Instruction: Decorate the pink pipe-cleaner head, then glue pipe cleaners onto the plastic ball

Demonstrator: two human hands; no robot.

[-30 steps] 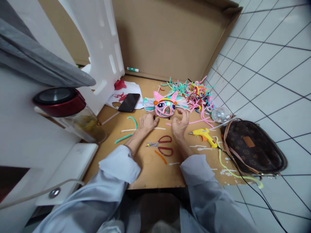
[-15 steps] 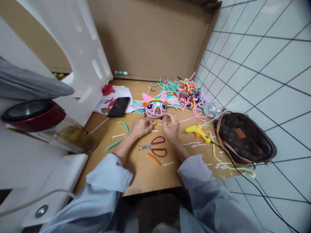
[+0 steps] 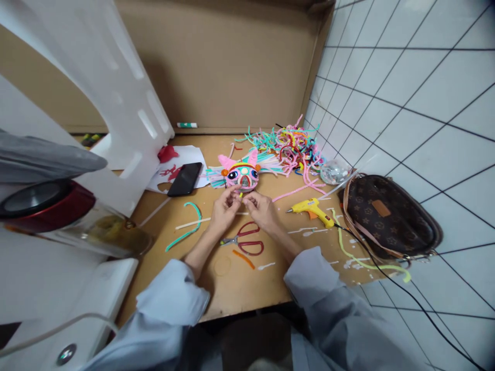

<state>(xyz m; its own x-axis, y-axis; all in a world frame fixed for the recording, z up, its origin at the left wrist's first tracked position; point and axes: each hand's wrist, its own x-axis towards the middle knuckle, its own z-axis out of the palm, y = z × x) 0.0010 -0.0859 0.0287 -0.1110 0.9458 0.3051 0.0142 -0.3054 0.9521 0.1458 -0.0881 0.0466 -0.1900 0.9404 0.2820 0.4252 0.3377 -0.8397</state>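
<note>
Between my fingertips, in front of a pink animal face, shows a short yellow piece of pipe cleaner (image 3: 241, 195). My left hand (image 3: 225, 210) pinches it from the left, thumb and index finger closed. From the other side my right hand (image 3: 262, 209) closes its fingertips at the same small piece. Just behind the hands sits the animal face (image 3: 243, 174), with pink ears, big eyes, orange balls and fanned pastel strands; its lower part is partly covered by my left fingers. Red-handled scissors (image 3: 247, 239) lie below the hands, beside an orange pipe cleaner piece (image 3: 243, 259).
A yellow glue gun (image 3: 312, 210) lies to the right, its cord running past a brown handbag (image 3: 392, 219). Tangled pipe cleaners (image 3: 292, 147) are heaped at the back. A black phone (image 3: 185, 179), teal pipe cleaners (image 3: 181, 238) and a glass bottle (image 3: 112, 232) are at left.
My hands have come together at the yellow piece, the right hand moving left and the left hand turning fingers upward. The whole view has shifted slightly.
</note>
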